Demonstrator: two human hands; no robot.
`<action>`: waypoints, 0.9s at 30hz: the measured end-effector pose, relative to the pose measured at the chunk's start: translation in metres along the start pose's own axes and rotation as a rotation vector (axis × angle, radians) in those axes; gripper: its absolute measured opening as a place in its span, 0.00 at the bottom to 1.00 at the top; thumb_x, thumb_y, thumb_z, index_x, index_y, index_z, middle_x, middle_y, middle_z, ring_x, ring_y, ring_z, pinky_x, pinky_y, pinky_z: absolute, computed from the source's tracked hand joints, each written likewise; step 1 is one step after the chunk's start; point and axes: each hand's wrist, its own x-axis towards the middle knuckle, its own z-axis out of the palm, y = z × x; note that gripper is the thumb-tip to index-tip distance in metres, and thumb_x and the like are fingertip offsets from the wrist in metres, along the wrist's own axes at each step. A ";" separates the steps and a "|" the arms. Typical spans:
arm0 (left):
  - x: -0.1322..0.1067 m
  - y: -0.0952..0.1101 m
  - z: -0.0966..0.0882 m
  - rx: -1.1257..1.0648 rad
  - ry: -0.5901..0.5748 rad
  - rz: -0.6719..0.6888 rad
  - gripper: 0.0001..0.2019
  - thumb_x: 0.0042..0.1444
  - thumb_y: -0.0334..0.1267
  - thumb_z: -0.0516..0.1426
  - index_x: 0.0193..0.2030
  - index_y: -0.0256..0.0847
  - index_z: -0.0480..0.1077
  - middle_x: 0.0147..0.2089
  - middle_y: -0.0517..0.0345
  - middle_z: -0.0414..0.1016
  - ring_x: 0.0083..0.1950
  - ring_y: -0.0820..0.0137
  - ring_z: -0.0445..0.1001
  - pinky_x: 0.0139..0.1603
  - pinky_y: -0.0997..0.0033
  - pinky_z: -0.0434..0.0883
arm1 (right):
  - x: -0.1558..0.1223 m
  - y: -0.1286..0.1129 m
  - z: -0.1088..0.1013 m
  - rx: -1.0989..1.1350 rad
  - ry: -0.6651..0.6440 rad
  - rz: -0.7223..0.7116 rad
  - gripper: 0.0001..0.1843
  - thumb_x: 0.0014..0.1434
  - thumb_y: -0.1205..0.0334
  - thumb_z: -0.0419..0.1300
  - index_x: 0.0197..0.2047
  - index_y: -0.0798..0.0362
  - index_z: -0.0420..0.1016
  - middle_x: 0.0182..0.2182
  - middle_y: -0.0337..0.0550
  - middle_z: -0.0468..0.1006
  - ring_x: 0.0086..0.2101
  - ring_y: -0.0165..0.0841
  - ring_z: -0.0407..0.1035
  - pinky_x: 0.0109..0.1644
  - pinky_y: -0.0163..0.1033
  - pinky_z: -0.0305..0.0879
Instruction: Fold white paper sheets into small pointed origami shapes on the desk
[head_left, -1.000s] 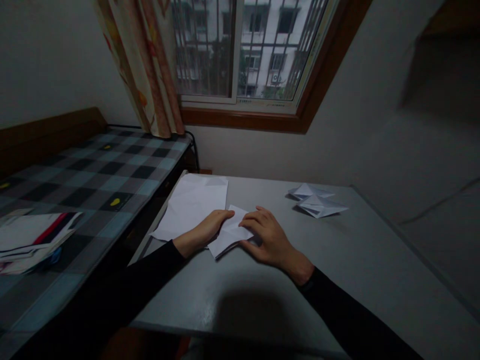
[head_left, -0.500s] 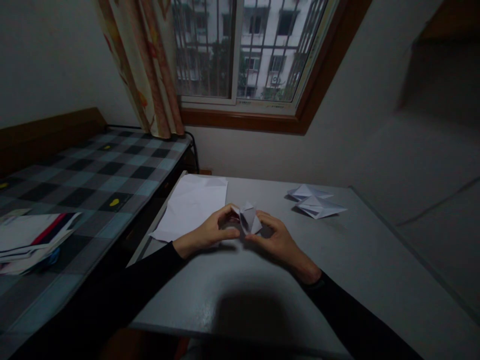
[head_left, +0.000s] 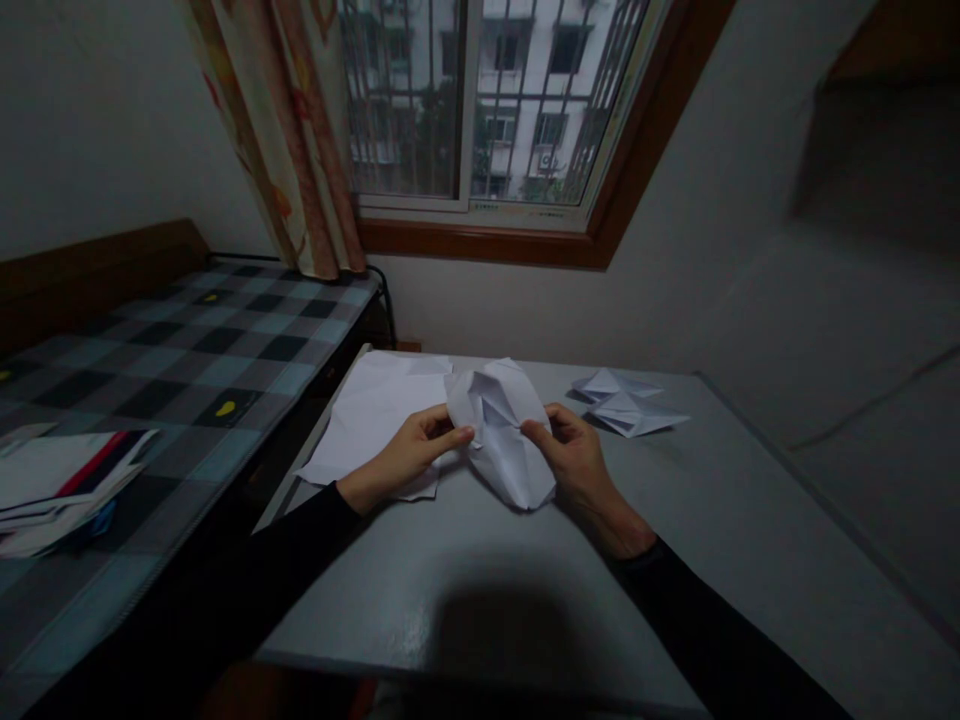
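Observation:
A partly folded white paper [head_left: 501,432] is spread open between my two hands, held just above the grey table [head_left: 525,590]. My left hand [head_left: 401,457] pinches its left edge with thumb and fingers. My right hand [head_left: 579,455] grips its right edge, thumb on top. The paper bulges upward in the middle and its lower tip points toward me. Both arms wear black sleeves.
A stack of flat white sheets [head_left: 379,410] lies at the table's left edge. Two folded paper pieces [head_left: 626,405] rest at the far right of the table. A bed with a checked cover [head_left: 187,360] and papers [head_left: 60,485] stands left. A window [head_left: 480,100] and curtain [head_left: 285,130] are behind.
The folded paper lay flat under my hands; I lifted it and pulled it open, so it now spreads wide between both hands.

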 end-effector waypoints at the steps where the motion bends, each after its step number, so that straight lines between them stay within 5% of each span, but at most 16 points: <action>1: 0.001 0.000 -0.002 -0.011 0.004 -0.005 0.25 0.57 0.57 0.75 0.49 0.37 0.84 0.49 0.46 0.87 0.51 0.58 0.83 0.57 0.60 0.78 | 0.002 0.001 -0.002 0.031 0.028 0.026 0.17 0.58 0.47 0.79 0.36 0.49 0.82 0.31 0.36 0.83 0.30 0.34 0.75 0.35 0.37 0.72; 11: 0.014 0.002 -0.029 -0.140 0.203 -0.012 0.26 0.54 0.57 0.77 0.44 0.38 0.77 0.39 0.54 0.83 0.37 0.67 0.80 0.44 0.67 0.77 | 0.028 0.011 -0.032 0.222 0.275 0.058 0.28 0.51 0.40 0.83 0.41 0.47 0.77 0.33 0.38 0.86 0.29 0.36 0.78 0.32 0.40 0.76; 14: 0.015 0.005 -0.042 -0.095 0.349 0.009 0.27 0.52 0.58 0.77 0.35 0.41 0.70 0.29 0.64 0.72 0.28 0.74 0.69 0.31 0.74 0.67 | 0.031 0.013 -0.040 0.200 0.290 0.072 0.28 0.51 0.38 0.82 0.39 0.47 0.76 0.29 0.36 0.84 0.26 0.35 0.76 0.29 0.39 0.74; 18: 0.014 0.008 -0.059 0.043 0.481 0.076 0.26 0.54 0.60 0.74 0.35 0.42 0.70 0.30 0.65 0.70 0.28 0.74 0.64 0.28 0.74 0.60 | 0.033 0.014 -0.041 0.184 0.318 0.097 0.31 0.47 0.37 0.84 0.37 0.48 0.76 0.28 0.35 0.83 0.24 0.33 0.74 0.27 0.37 0.71; 27: 0.011 0.005 -0.076 0.355 0.458 0.044 0.26 0.63 0.62 0.66 0.27 0.43 0.69 0.26 0.61 0.65 0.29 0.70 0.60 0.30 0.68 0.55 | 0.034 0.016 -0.031 0.151 0.318 0.060 0.31 0.49 0.36 0.81 0.37 0.47 0.73 0.28 0.35 0.81 0.26 0.34 0.73 0.29 0.38 0.69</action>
